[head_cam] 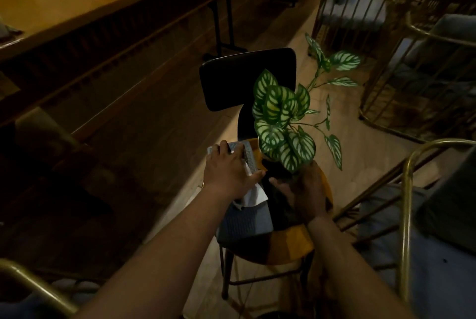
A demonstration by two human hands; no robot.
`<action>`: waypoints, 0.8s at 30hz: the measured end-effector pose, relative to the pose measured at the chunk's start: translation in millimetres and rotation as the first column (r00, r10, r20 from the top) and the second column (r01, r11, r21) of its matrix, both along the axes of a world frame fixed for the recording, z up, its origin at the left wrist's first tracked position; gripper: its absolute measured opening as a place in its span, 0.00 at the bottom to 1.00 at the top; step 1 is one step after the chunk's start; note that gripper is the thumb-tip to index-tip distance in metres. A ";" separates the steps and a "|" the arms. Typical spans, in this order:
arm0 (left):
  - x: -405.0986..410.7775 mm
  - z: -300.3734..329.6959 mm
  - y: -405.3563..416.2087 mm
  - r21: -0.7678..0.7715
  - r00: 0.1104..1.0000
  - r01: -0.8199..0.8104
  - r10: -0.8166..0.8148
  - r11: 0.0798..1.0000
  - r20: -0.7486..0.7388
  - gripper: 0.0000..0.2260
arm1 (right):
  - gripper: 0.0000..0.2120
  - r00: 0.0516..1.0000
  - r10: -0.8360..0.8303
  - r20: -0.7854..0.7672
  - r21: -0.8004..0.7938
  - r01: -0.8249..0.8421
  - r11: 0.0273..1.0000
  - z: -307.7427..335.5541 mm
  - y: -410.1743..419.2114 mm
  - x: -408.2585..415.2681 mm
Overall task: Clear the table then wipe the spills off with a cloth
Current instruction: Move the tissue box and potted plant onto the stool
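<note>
Head view. A chair (296, 244) with a round orange seat and dark backrest carries all items seen. The right hand (306, 195) wraps its fingers round the dark pot (277, 172) of a plant (280, 123) at the seat's right side; whether the pot bears on the seat or is carried cannot be told in this light. The left hand (229, 166) lies flat, fingers straight and slightly spread, on a patterned box (243, 151) at the seat's far-left edge. A white tissue (253, 193) lies just beside that hand, partly under the wrist, over a grey striped cloth (244, 220) at the seat's near-left edge. The table to be cleared is not identifiable here; a long counter (77, 12) runs along the upper left, well apart.

Risks, as judged:
1. The plant is top-heavy, with long stems leaning right past the seat edge. If released near the rim, it may tip off.
2. The seat is crowded. Setting the pot on the cloth or tissue would leave it unsteady.
3. The box overhangs the far-left edge; a push from the flat hand could slide it off.
4. The cloth, needed for wiping, may be pinned under other items or soiled by the pot.
</note>
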State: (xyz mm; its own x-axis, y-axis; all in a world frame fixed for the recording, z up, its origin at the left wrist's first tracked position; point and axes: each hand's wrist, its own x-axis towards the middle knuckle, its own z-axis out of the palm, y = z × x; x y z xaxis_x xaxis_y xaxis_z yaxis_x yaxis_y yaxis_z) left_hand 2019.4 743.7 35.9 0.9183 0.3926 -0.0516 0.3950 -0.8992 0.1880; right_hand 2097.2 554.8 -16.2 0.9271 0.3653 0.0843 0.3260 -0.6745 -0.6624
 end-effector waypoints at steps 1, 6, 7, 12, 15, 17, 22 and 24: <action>-0.2 0.3 -0.1 0.000 1.000 0.003 -0.003 1.000 0.001 0.44 | 0.41 1.000 0.009 -0.004 -0.089 -0.009 0.996 -0.3 -7.3 -16.6; -1.6 5.6 -0.5 -0.011 1.000 0.014 -0.014 1.000 -0.016 0.44 | 0.40 0.987 0.071 -0.147 -0.429 -0.128 0.894 10.2 -23.1 -73.3; -4.4 6.7 -1.6 -0.017 1.000 0.010 -0.011 1.000 -0.012 0.44 | 0.41 0.985 0.079 -0.156 -0.459 -0.143 0.877 7.8 -25.9 -77.9; -32.3 11.6 -19.1 -0.026 0.999 -0.024 0.023 0.999 -0.042 0.42 | 0.29 0.993 0.092 -0.074 -0.513 -0.116 0.850 1.4 -27.5 -87.1; -44.0 11.5 -28.0 -0.042 0.998 -0.035 0.032 0.999 -0.062 0.41 | 0.19 0.991 0.133 0.034 -0.544 -0.093 0.834 7.0 -25.0 -89.2; -49.1 9.2 -30.9 -0.042 0.998 -0.032 0.030 0.999 -0.047 0.41 | 0.14 0.982 0.179 0.062 -0.574 -0.111 0.811 9.6 -26.0 -91.4; -52.7 8.9 -30.4 -0.049 0.999 -0.027 0.024 0.998 -0.046 0.45 | 0.10 0.980 0.138 0.145 -0.370 -0.076 0.926 6.5 -29.8 -88.2; -57.3 14.7 -34.6 -0.073 0.999 -0.029 0.026 0.997 -0.038 0.45 | 0.09 0.999 -0.016 0.028 -0.290 0.023 0.957 18.0 -33.5 -84.0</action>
